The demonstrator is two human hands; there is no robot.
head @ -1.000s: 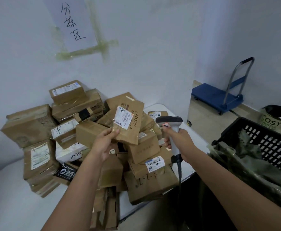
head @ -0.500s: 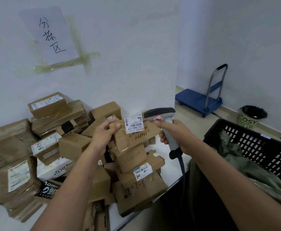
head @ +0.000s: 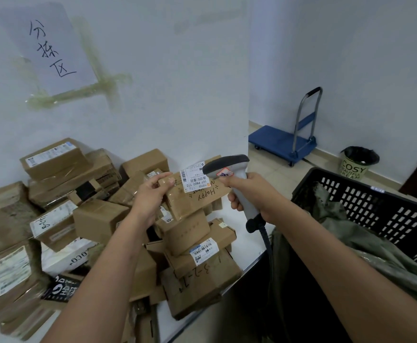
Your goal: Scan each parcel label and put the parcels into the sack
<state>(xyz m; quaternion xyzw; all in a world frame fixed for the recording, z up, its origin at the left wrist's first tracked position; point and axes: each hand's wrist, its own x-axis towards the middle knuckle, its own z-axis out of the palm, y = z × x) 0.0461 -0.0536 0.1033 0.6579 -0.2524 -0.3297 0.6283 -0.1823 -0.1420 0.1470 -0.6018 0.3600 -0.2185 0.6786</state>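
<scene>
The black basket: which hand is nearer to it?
Right. The right hand, holding the scanner, is just left of the black basket; the left hand is farther left.

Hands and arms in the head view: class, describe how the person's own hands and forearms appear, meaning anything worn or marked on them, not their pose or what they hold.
Both arms are bare from the bottom edge of the picture up to the wrists: no sleeves show. The left hand and the right hand wear no gloves. No watch, ring, bracelet or marking can be seen on either.
</scene>
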